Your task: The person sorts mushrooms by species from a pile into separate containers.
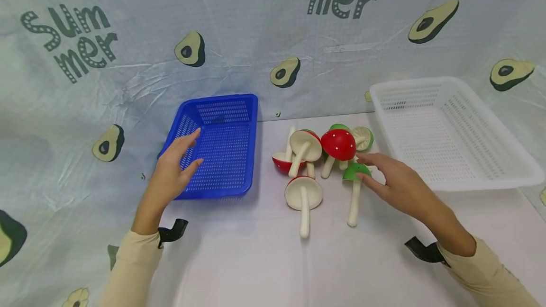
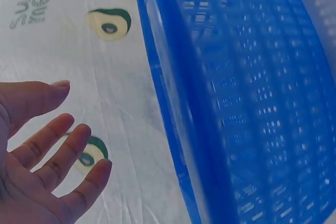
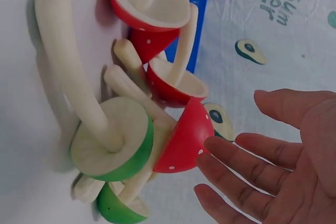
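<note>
My left hand (image 1: 170, 167) hovers over the left side of a blue plastic basket (image 1: 254, 146), fingers spread and holding nothing. In the left wrist view the fingers are apart from the basket wall (image 2: 173, 93). At the middle of the table lies a group of toy mushrooms with pale stems. My right hand (image 1: 403, 186) is just right of a green-capped mushroom (image 1: 355, 198), its fingers relaxed. The red-capped mushroom with white dots (image 3: 189, 140) is near its fingertips in the right wrist view. Another red mushroom (image 1: 304, 198) lies underside up in front.
A white perforated basket (image 1: 452, 146) stands to the right. More red and green mushrooms are heaped between the two baskets, such as a tilted red one (image 1: 305, 146) and a green one (image 1: 362, 139) behind. An avocado-print sheet (image 1: 239, 37) hangs behind the white table (image 1: 256, 259).
</note>
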